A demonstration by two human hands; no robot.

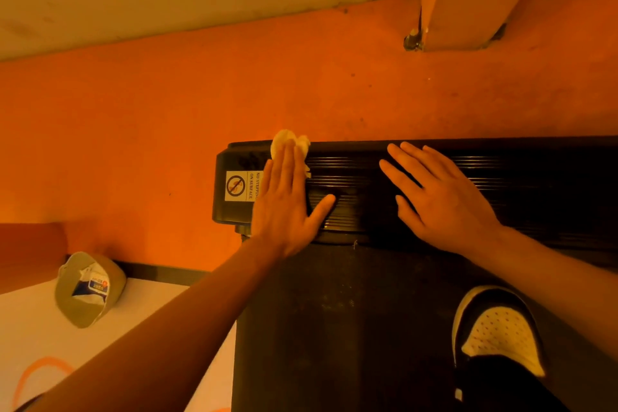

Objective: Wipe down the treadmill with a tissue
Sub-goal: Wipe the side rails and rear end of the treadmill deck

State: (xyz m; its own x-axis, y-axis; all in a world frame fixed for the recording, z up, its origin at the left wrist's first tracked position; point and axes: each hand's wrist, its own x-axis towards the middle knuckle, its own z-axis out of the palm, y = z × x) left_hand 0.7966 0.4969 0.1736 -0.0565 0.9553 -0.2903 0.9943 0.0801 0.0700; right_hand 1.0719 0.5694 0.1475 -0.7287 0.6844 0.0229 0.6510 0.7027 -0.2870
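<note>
Head view: our left hand (287, 202), fingers straight, presses the tissue (289, 141) onto the treadmill (334, 311).
Other side: our right hand (438, 199), flat and empty, rests on it.
Tissue: probably soft, light and easily torn; we should pin its middle.

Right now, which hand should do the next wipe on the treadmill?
Left. The left hand presses the tissue flat against the treadmill cover with straight fingers. The right hand rests bare on the cover, with no tissue under it.

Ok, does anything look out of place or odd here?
Mildly: a cap lies upturned on the white mat left of the treadmill, a small packet tucked inside. The belt looks speckled with dust. Nothing spilled or broken.
</note>
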